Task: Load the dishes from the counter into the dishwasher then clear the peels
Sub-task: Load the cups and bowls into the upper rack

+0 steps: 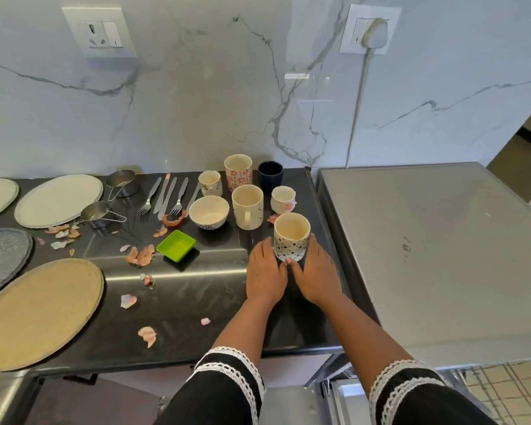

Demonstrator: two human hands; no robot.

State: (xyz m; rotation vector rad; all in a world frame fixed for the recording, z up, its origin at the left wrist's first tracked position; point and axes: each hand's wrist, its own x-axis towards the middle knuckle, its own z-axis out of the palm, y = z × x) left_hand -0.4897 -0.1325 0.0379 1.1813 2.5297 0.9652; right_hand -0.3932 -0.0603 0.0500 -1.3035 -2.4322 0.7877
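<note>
A white patterned mug (290, 237) stands upright on the dark counter (196, 289). My left hand (265, 273) and my right hand (316, 274) wrap around its sides, thumbs meeting at its near base. Behind it are several more cups, among them a tall white mug (247, 206), a floral cup (238, 172) and a dark cup (270, 173), plus a white bowl (209, 211). Forks and knives (169, 196) lie further left. Onion peels (141, 256) are scattered over the counter. The dishwasher's steel top (442, 246) is at the right, with its rack (503, 391) showing below.
Several plates lie at the left: a tan one (37, 314), a grey speckled one (0, 259) and a pale one (59, 200). Two steel measuring cups (100, 213) and a green square dish (176, 245) sit mid-counter. A power cord (357, 111) hangs down the marble wall.
</note>
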